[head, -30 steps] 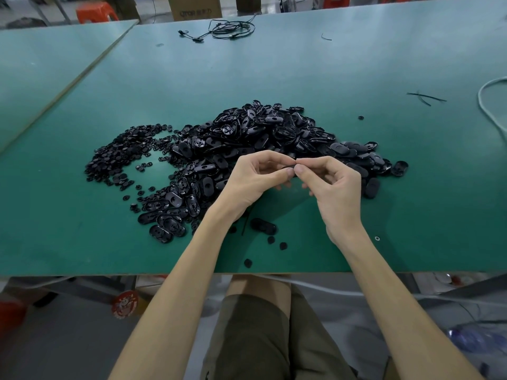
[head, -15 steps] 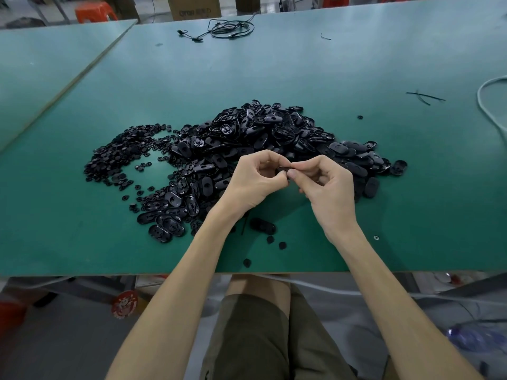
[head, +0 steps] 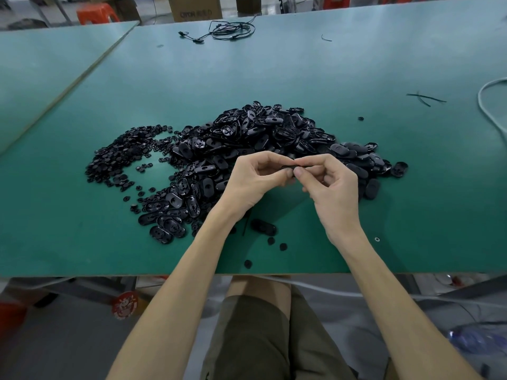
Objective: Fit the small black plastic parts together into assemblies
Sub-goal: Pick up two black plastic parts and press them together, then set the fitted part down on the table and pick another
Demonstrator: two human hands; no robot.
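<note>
we see two bare hands meet in the air just above the green table (head: 356, 64). the left hand (head: 255, 185) has its fingers curled in, and its thumb and first finger pinch one end of a small black part (head: 290, 167). the right hand (head: 336, 187) pinches the other end the same way, and its other fingers are bent loosely below. the finger tips of the two hands almost touch, so only a thin dark sliver of the part shows between them. we cannot tell if it is one piece or two pressed together. the part is up off the table, in front of the near edge of the big heap of oval parts (head: 260, 133). a flatter heap of little round parts (head: 123, 157) lies to the left of the big heap and touches it. one loose oval part (head: 264, 226) lies on the table by the left wrist, and a few loose round bits (head: 283, 246) lie near it. far back on the table we see a tangle of black wire (head: 230, 31).
</note>
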